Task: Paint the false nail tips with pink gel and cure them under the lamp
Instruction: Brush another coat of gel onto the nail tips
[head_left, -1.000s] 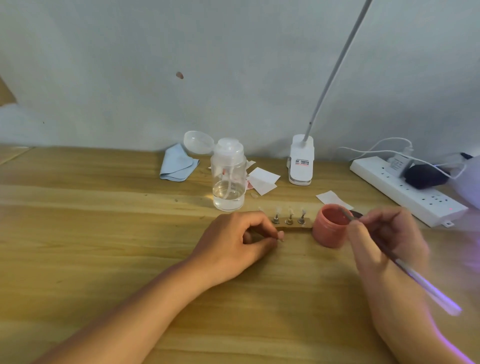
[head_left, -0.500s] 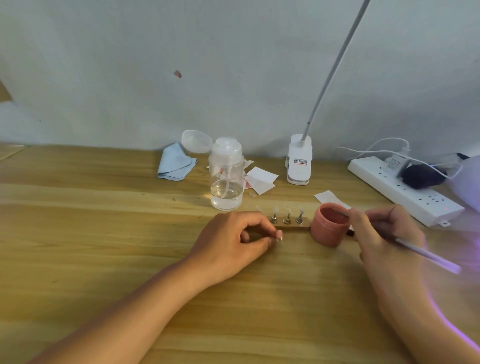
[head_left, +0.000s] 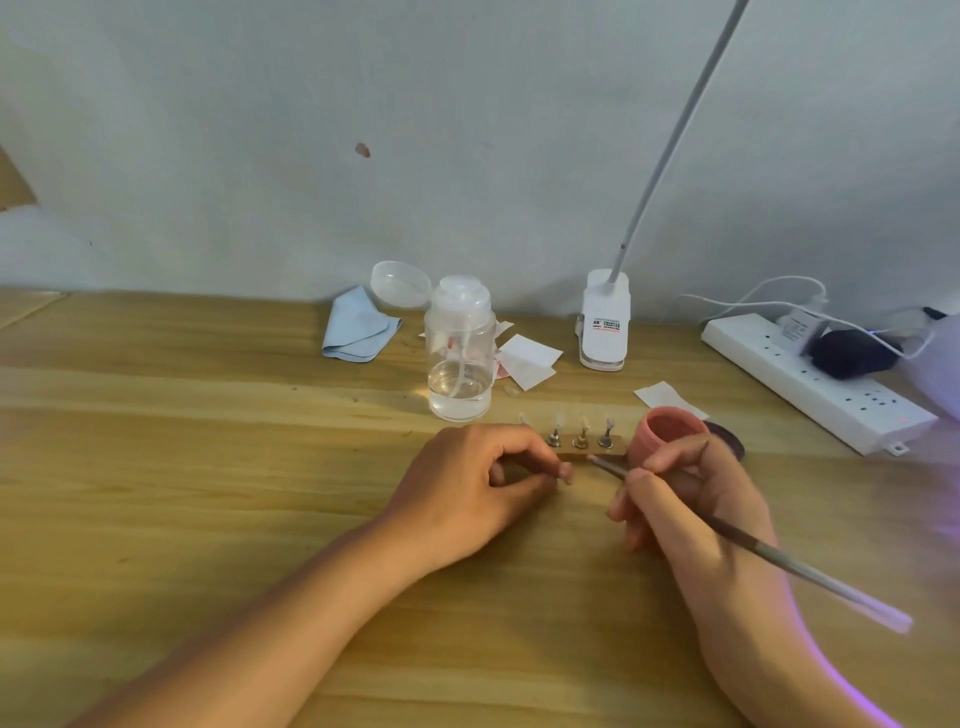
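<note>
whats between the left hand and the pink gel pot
In the head view: the wooden strip of nail tips on stands, plus the tip of the brush in the right hand.

Softly, evenly lit, somewhat dim. Faint diffuse shadows on the counter (head_left: 208, 467) under the left hand (head_left: 467, 483) and right hand (head_left: 696, 499). Violet glow spilling in at the right edge. Bowed lines toward the borders from the wide lens. Blurred at the brush (head_left: 810, 572) tail.

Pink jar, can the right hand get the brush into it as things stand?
Probably yes. The pink jar stands open right beyond the right hand, nothing lying between them; the brush tip just points left toward the nail stand.
</note>
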